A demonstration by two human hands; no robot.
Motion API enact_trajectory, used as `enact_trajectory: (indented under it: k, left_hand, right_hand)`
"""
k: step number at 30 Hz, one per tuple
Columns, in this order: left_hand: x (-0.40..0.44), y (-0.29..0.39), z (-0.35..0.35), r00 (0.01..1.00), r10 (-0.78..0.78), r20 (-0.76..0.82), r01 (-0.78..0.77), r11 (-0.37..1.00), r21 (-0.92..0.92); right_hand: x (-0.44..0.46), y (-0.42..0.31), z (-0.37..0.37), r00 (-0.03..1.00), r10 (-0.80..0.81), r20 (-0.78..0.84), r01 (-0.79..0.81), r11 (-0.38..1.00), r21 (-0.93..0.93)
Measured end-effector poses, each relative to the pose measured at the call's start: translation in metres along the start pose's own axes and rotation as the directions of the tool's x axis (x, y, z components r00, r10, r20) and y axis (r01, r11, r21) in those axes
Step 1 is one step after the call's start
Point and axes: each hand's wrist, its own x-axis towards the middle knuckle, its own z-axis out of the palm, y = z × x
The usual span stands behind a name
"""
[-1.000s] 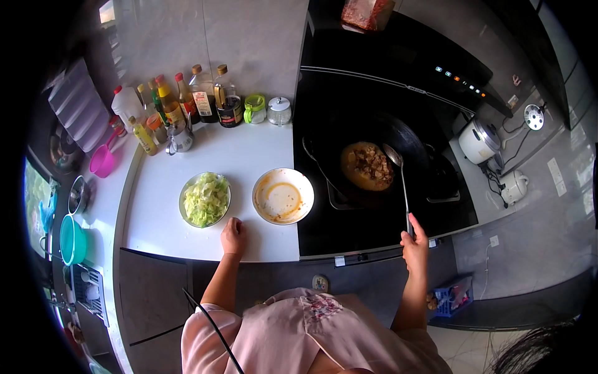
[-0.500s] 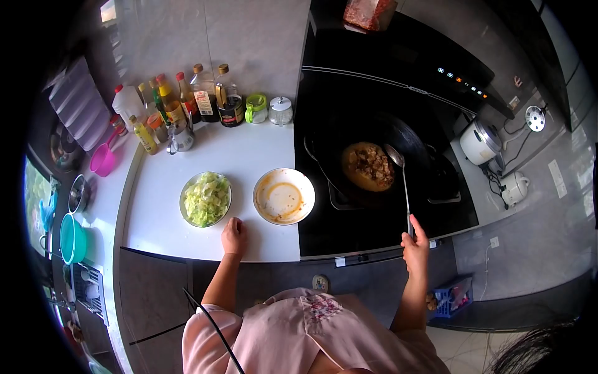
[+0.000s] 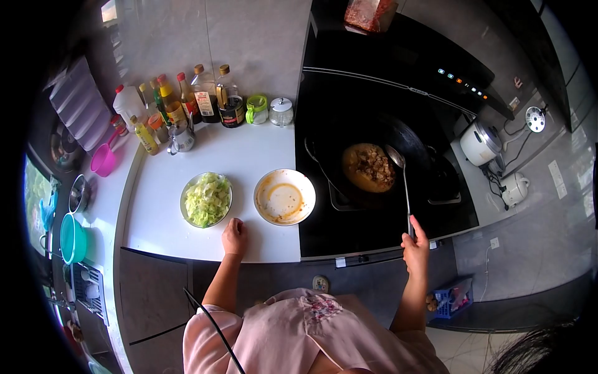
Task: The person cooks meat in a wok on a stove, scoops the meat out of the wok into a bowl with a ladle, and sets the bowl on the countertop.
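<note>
Your right hand (image 3: 416,249) gripped the metal ladle (image 3: 395,156) in the wok (image 3: 406,132) with wrapped fingers; your left hand (image 3: 234,237), fingers curled together, rested near chopped lettuce (image 3: 207,200).

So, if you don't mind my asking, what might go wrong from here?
The right hand grips the ladle, whose head is in the wok beside food in brownish liquid; a quick stir might splash it. The left hand sits near the bowl of chopped greens, so a careless move could nudge it. The stained bowl, beside the stove, might get knocked too.
</note>
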Motion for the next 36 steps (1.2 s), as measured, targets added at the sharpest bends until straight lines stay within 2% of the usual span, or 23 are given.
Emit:
enact_trajectory:
  k: [2, 17, 19, 36]
  left_hand:
    - [0.0, 0.0, 0.0, 1.0, -0.004, 0.003, 0.004, 1.0, -0.001]
    - [-0.001, -0.001, 0.001, 1.0, 0.01, -0.009, -0.01, 1.0, -0.001]
    - [0.0, -0.001, 0.001, 0.999, 0.032, -0.024, -0.032, 0.999, 0.001]
    - [-0.001, -0.008, 0.005, 0.998, 0.036, -0.042, -0.035, 0.999, 0.007]
  right_hand:
    - [0.003, 0.009, -0.001, 0.997, -0.075, -0.008, 0.075, 0.997, -0.012]
    - [0.0, 0.002, -0.001, 0.998, -0.062, 0.002, 0.062, 0.998, 0.017]
    - [-0.004, -0.008, 0.0, 0.999, 0.035, -0.007, -0.035, 0.998, 0.052]
    - [-0.005, -0.01, 0.001, 0.999, 0.044, 0.001, -0.044, 0.996, 0.071]
